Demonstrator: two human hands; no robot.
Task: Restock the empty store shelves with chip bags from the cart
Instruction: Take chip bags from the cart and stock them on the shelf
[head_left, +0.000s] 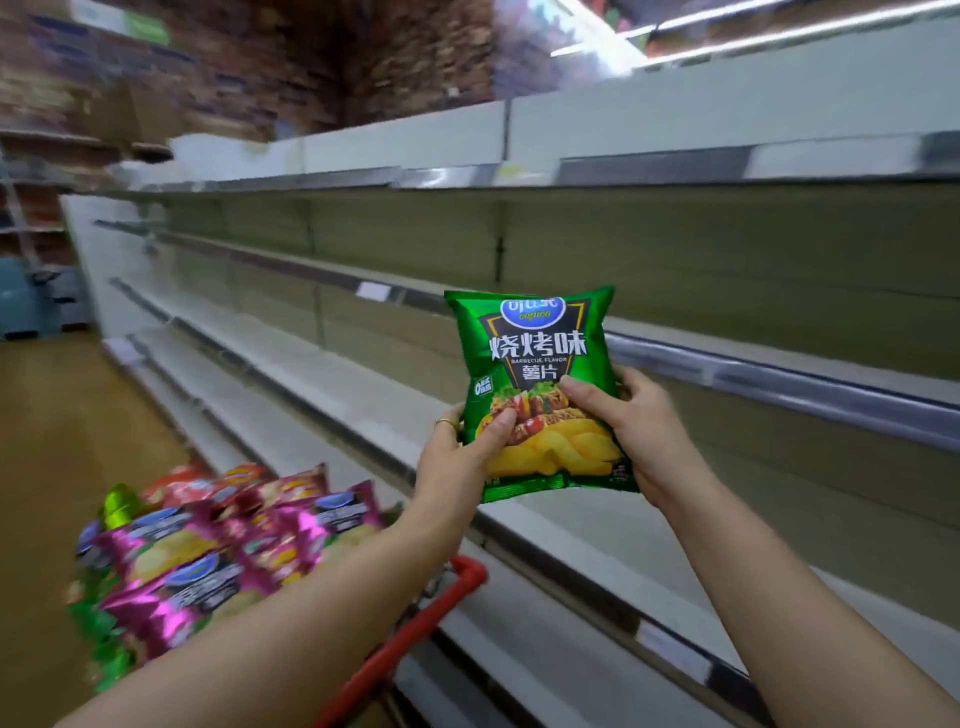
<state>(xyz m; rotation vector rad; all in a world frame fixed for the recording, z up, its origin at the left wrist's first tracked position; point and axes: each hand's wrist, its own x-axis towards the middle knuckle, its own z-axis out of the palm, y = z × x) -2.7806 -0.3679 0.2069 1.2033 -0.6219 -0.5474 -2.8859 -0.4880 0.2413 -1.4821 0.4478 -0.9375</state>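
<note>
A green barbecue-flavour chip bag (537, 353) is held upright in front of the empty shelves (363, 384). My left hand (460, 462) grips its lower left edge, thumb on the front. My right hand (631, 426) grips its lower right side, thumb across the picture. Below left, the red-handled cart (457, 587) is piled with several pink, red and green chip bags (208, 540).
The beige shelving runs from near right to far left in several bare tiers with grey price rails (779, 384). A brown floor aisle (52, 441) lies on the left. Blurred stocked shelves and a blue unit (31, 296) stand at the far end.
</note>
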